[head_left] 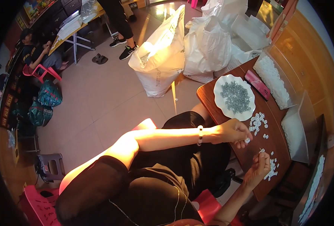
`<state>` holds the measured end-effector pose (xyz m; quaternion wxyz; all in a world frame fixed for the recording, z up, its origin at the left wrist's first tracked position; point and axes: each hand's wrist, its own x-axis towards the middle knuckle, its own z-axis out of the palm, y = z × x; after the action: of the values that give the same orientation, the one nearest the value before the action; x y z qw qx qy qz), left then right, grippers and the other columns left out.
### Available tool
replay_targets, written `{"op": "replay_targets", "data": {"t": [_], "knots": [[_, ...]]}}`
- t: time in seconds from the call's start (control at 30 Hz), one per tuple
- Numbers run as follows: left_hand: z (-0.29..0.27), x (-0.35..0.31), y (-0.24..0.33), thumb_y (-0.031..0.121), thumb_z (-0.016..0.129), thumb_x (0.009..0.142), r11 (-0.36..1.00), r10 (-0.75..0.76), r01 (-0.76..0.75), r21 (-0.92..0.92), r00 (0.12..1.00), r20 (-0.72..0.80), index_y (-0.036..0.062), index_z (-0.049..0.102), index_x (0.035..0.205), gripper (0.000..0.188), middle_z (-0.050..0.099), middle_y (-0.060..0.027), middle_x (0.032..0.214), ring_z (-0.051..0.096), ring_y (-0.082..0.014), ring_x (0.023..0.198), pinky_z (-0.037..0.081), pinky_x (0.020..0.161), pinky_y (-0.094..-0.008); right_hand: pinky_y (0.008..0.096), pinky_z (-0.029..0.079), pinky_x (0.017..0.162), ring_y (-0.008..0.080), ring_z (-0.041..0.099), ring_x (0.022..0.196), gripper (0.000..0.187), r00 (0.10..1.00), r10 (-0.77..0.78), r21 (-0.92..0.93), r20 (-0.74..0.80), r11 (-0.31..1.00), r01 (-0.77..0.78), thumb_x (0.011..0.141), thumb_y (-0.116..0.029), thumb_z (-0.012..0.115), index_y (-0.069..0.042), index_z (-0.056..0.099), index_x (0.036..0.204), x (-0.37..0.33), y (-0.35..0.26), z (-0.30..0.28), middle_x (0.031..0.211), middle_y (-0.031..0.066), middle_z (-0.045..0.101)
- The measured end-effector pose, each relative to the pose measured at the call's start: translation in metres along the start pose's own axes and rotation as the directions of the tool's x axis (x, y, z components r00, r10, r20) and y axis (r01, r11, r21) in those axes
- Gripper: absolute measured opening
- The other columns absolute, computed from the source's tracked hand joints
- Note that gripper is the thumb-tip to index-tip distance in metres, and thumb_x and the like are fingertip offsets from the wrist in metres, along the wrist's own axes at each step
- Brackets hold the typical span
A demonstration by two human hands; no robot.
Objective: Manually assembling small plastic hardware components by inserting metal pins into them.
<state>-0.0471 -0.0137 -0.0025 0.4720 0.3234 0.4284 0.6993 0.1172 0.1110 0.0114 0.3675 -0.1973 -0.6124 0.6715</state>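
While both forearms reach over a small wooden table [278,141], the parts read as follows.

Left hand: left hand [233,132] curled above the table's near edge, fingertips pinched narrowly on one small white plastic piece [247,140].
Right hand: right hand [260,162] closed into a loose fist, thumb and forefinger nipping a tiny pale part [262,150] that sticks up; its kind cannot be told.
Loose pieces: scattered white pieces [258,121] lie just beyond the left hand; a second white heap [273,168] touches the right hand's far side.
Plate: white scalloped plate [220,98] carrying a mound of grey metal bits [235,96], farther along the table.
Trays: clear tray of white parts [272,80] beside a pink flat box [258,84].
Surroundings: white sacks [163,56] stand on the tiled floor [99,98].
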Motion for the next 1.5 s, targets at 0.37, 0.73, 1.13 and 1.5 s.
{"op": "replay_targets", "data": {"t": [0.37,0.73,1.13,1.5], "knots": [[-0.013,-0.033,-0.002,0.023,0.063,0.091,0.992,-0.109,0.107,-0.064,0.993,-0.034,-0.0080,0.061,0.111,0.038,0.066,-0.0087,0.089,0.064,-0.0126,0.077,0.054,0.069,-0.0231,0.0214,0.031,0.062,0.0080,0.038,0.066,0.019,0.999,0.010,0.018,0.032,1.000,-0.010,0.090,-0.007,0.058,-0.002,0.052,0.073,-0.002,0.004,0.005,0.069,0.0006,0.045],[-0.008,-0.039,0.001,0.026,0.066,0.089,0.996,0.053,-0.038,0.081,0.979,-0.195,-0.0056,0.067,0.106,0.036,0.068,-0.0097,0.086,0.063,-0.0105,0.074,0.053,0.065,-0.0230,0.0201,0.032,0.063,0.0062,0.042,0.067,0.012,0.989,0.082,-0.032,0.121,0.996,-0.079,0.089,-0.007,0.058,-0.001,0.056,0.079,-0.011,0.012,0.017,0.071,-0.0001,0.050],[-0.009,-0.045,0.003,0.022,0.065,0.089,0.999,0.049,-0.047,0.013,0.970,-0.240,-0.0045,0.064,0.113,0.036,0.069,-0.0070,0.087,0.060,-0.0080,0.073,0.049,0.064,-0.0209,0.0189,0.033,0.062,0.0047,0.043,0.066,0.013,0.973,0.119,-0.089,0.198,0.991,-0.103,0.091,-0.008,0.057,-0.002,0.056,0.079,-0.015,0.013,0.029,0.071,-0.0008,0.052],[-0.008,-0.050,-0.003,0.026,0.070,0.086,0.961,-0.212,0.143,-0.237,0.930,-0.299,0.0010,0.066,0.106,0.032,0.067,-0.0029,0.090,0.059,-0.0063,0.076,0.047,0.068,-0.0193,0.0195,0.037,0.062,0.0051,0.050,0.068,0.012,0.971,0.134,-0.208,0.199,0.974,-0.092,0.089,-0.012,0.061,-0.001,0.063,0.084,-0.015,0.015,0.028,0.072,-0.0011,0.056]]}}
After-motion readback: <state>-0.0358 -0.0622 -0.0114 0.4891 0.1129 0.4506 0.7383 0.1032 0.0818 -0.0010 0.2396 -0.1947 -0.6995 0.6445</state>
